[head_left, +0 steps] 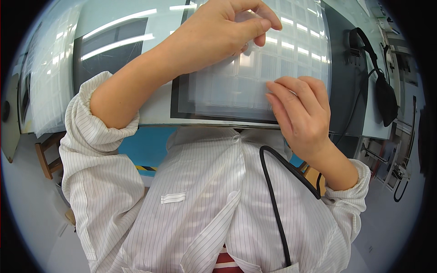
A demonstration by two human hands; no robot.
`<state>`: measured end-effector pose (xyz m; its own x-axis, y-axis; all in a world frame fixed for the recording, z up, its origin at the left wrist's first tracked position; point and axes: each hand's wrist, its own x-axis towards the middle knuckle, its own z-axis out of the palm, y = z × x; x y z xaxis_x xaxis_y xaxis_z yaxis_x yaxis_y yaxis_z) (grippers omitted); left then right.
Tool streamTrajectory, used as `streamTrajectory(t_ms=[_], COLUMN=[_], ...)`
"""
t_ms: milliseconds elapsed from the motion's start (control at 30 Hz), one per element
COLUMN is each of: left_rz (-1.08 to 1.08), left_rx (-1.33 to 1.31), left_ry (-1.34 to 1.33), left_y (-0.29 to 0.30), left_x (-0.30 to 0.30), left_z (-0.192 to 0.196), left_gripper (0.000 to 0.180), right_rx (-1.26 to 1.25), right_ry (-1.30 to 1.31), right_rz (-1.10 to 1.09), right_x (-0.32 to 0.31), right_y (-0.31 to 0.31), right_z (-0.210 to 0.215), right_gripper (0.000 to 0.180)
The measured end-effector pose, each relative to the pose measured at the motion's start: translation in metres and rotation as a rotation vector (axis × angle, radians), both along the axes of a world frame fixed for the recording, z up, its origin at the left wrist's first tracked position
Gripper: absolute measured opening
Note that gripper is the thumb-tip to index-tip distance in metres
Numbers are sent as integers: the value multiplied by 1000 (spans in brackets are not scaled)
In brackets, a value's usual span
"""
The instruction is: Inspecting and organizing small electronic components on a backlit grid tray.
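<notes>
A stack of clear plastic sheets (227,93), marked off into rectangular cells, lies before me on a black mat. Over its far part reaches my left hand (230,32), fingers curled and thumb bent in against them. Whatever it pinches, if anything, is too clear or too small to make out. Lower down, by the right part of the sheets, hovers my right hand (302,104). Its thumb and index fingertips come close together in a pinch, and glare on the plastic hides whether a sheet edge is between them.
Another stack of clear celled plastic (52,68) sits at the left, beside a dark glossy panel (107,48). At the right lies a black strap with a pouch (386,98) and a thin cable. A black cord (273,191) hangs across my striped coat. The table's front edge runs near my waist.
</notes>
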<state>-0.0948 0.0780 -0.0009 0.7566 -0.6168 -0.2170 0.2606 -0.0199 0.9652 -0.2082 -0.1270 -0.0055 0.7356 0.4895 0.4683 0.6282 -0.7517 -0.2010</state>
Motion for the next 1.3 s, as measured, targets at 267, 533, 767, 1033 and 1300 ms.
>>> streamTrajectory(t_ms=[267, 533, 767, 1033, 1300], left_rz=[-19, -191, 97, -15, -163], left_rx=[3, -76, -10, -148, -147], left_ry=[-71, -168, -102, -273, -183], left_y=[0, 4, 7, 12, 16], left_x=[0, -4, 5, -7, 0], left_z=[1, 1, 4, 2, -3], left_gripper=[18, 27, 30, 27, 26], right_rx=[-6, 181, -78, 57, 266], right_ry=[-13, 134, -27, 33, -52], right_rz=[12, 4, 19, 131, 39], right_x=[2, 23, 7, 17, 52], right_y=[-1, -2, 3, -9, 10], right_z=[0, 37, 5, 30, 35], right_gripper=[28, 21, 29, 27, 21])
